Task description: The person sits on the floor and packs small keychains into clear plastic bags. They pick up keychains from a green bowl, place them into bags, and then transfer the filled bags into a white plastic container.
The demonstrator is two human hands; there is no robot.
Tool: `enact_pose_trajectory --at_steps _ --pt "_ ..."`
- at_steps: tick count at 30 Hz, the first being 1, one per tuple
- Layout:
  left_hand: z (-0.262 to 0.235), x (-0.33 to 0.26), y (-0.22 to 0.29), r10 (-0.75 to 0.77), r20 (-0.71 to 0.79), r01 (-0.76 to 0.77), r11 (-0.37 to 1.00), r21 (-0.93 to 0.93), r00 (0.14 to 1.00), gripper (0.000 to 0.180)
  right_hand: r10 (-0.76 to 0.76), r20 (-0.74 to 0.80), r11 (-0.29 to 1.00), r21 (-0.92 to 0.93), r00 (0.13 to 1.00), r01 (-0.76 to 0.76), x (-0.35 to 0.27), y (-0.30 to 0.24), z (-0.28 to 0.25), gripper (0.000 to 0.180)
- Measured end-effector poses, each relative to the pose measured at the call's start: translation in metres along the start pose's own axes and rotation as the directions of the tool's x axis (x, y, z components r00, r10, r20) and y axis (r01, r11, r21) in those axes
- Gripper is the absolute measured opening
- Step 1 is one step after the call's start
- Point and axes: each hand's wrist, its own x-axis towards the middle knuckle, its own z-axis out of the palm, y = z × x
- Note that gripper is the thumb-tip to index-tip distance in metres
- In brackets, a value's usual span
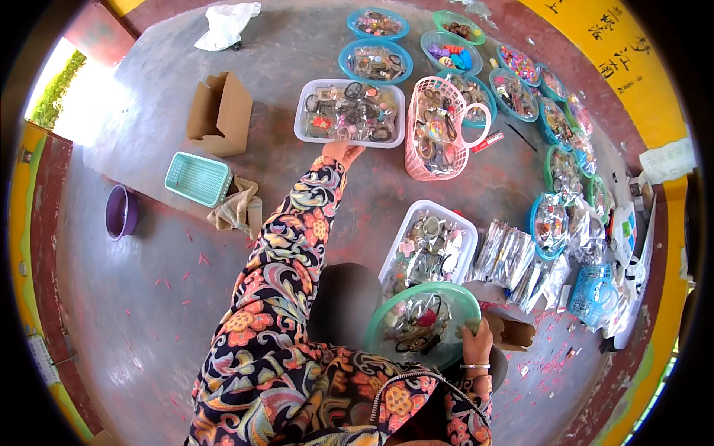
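While the left hand (343, 152) is touching the near rim of a white tray (300, 119), the right hand (477, 340) is holding a green bowl (385, 333) by its right rim. The right thumb and fingers are pinching that rim together. I can't tell if the left fingers are pinching the tray or just resting on it. The tray is lying near the middle of the gray table (357, 197), and the bowl is sitting by the table's near edge, close to the person's lap.

Both are looking like thin plastic, so they should be feeling light, smooth and a bit bendy. The shiny bags (425, 323) inside the bowl are looking soft and slippery, and they may be sliding if it tips. Holding two opposite rims should be safest.

Dark writing is running along the yellow wall (565, 37) past the table's far right corner. A red and white packet (488, 141) is showing marks beside the pink basket (413, 160). Labels on the little bags are looking too small to read.
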Motion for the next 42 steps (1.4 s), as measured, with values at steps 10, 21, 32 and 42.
enact_pose_trajectory --at_steps 10,21,32,42 --pt "0.011 0.036 0.003 0.076 -0.060 -0.080 0.994 -0.070 0.995 0.028 0.078 0.024 0.992 0.100 0.997 -0.080 0.001 0.004 0.005 0.017" --pt "0.008 0.052 0.006 0.090 -0.207 -0.099 0.995 -0.031 0.974 0.022 0.070 0.010 0.995 0.076 0.998 -0.070 0.000 0.011 0.008 0.017" --pt "-0.009 0.028 0.009 0.073 -0.262 -0.031 0.986 0.164 0.962 0.017 0.045 0.003 0.998 0.038 0.999 -0.045 0.000 0.001 0.005 0.018" --pt "-0.013 0.002 0.026 -0.156 -0.205 0.205 0.947 0.246 0.966 0.028 0.011 -0.010 0.999 0.033 1.000 -0.011 -0.005 0.008 0.004 0.019"
